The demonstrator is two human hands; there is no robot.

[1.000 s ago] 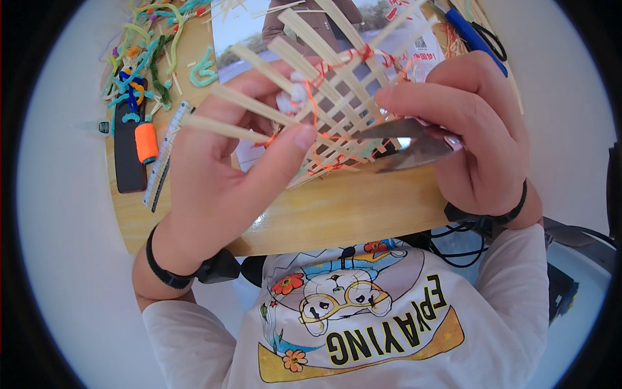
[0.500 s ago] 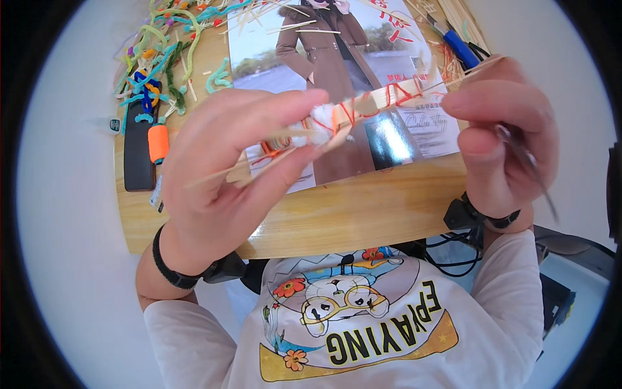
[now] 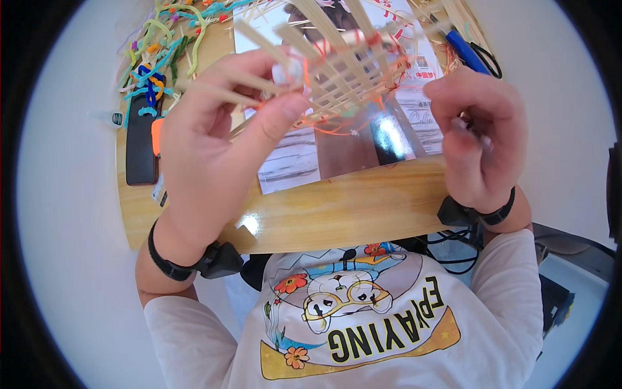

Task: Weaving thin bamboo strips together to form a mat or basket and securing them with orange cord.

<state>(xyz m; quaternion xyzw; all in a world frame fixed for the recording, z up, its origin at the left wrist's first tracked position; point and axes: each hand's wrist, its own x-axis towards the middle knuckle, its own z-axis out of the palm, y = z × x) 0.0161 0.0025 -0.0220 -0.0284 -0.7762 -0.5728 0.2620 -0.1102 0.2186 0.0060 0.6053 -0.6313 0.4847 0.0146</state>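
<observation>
Raised over the table, my left hand (image 3: 210, 133) pinches a small woven lattice of pale bamboo strips (image 3: 343, 81) by its left edge, between thumb and fingers. Orange-red thread winds along the lattice's edges, and loose strip ends fan out beyond it. By my thumb tip, a fluffy white tuft (image 3: 289, 71) is caught at the same edge. To the right and apart from the lattice, my right hand (image 3: 483, 123) is curled closed around a thin metal tool (image 3: 472, 126). The tool is blurred and mostly hidden by the fingers, so its kind cannot be made out.
Below the lattice lies a glossy printed sheet (image 3: 291, 162) on the wooden table (image 3: 343, 220). At left are tangled coloured pipe cleaners (image 3: 152, 84), a dark flat case (image 3: 141, 146) and an orange thread spool (image 3: 155, 135). A blue-handled tool (image 3: 466, 52) lies at the far right.
The lattice has turned from nearly edge-on to show its woven face and has risen slightly. My right hand has moved left and a little down, its metal tool now mostly hidden.
</observation>
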